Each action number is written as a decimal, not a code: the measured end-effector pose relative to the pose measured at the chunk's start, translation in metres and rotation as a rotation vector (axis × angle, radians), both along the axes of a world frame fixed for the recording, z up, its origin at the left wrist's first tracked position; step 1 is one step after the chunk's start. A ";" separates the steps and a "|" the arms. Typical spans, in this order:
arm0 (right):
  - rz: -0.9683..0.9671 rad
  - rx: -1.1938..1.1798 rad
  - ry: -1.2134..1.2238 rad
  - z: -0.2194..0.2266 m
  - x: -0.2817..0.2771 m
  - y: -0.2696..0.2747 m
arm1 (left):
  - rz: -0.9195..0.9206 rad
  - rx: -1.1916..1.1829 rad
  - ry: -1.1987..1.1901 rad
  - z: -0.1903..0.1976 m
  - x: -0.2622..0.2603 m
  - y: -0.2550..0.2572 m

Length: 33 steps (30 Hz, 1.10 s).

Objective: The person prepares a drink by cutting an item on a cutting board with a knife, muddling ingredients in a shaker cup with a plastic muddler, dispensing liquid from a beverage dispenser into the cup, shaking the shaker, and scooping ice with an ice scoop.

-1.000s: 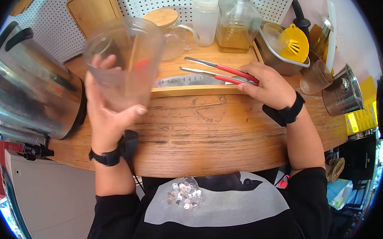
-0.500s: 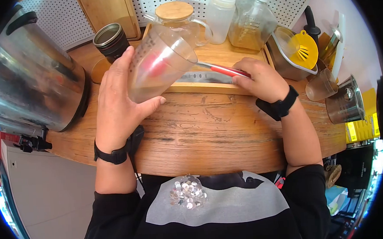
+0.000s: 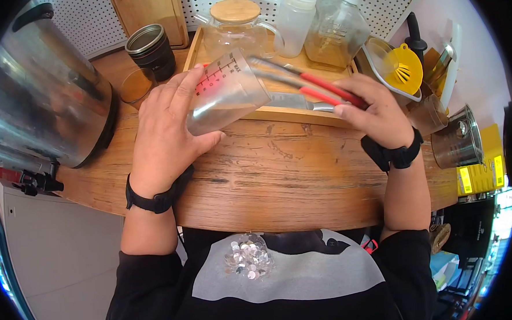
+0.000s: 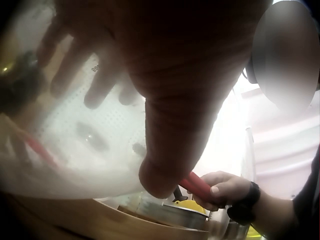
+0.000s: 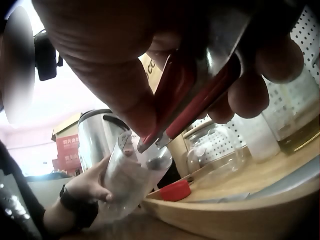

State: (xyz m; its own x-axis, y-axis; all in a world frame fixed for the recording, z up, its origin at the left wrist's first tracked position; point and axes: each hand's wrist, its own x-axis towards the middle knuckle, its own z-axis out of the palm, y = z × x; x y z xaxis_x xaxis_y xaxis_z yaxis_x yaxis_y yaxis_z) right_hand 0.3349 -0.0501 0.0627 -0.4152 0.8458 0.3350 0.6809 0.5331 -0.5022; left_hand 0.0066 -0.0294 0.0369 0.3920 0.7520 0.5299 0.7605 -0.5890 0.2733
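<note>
My left hand (image 3: pixel 165 133) grips a clear plastic measuring cup (image 3: pixel 223 95) with printed black markings. The cup is tilted, its mouth turned toward the right. My right hand (image 3: pixel 378 110) holds tongs (image 3: pixel 321 86) with red grips and metal arms, which stand apart. The tong tips overlap the cup's rim in the head view and are blurred there. In the right wrist view, fingers curl round the red grips and the tilted cup (image 5: pixel 125 182) shows beyond. A red round object (image 5: pixel 175 191) sits on the tray, seen through the cup in the head view.
A wooden tray (image 3: pixel 317 118) bears a glass teapot (image 3: pixel 235 36), a white bottle (image 3: pixel 295 22), a pump bottle (image 3: pixel 337 31) and a long metal utensil (image 3: pixel 290 102). Left stand a steel urn (image 3: pixel 61 95), a black lens-shaped cup (image 3: pixel 152 49) and a glass (image 3: pixel 136 86). A steel bucket (image 3: pixel 457 141) stands right.
The cup in my left hand has gone from near upright to tilted rightward. The tongs, behind or within the cup half a second ago, now stand farther right with arms apart.
</note>
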 end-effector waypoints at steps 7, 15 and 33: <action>-0.239 -0.145 -0.180 -0.014 0.011 0.012 | 0.004 0.011 -0.009 -0.001 -0.001 0.001; -0.192 -0.141 -0.187 -0.010 0.001 0.016 | 0.019 -0.001 -0.010 -0.001 0.000 0.000; -0.120 -0.109 -0.101 -0.011 0.016 0.011 | 0.004 0.011 0.041 -0.003 0.004 0.000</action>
State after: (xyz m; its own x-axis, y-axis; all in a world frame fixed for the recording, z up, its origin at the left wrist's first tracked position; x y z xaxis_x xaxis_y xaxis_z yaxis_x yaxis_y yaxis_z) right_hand 0.3510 -0.0394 0.0520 -0.3358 0.9205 0.1999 0.7864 0.3907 -0.4785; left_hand 0.0106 -0.0292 0.0344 0.4106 0.7474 0.5222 0.7730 -0.5891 0.2354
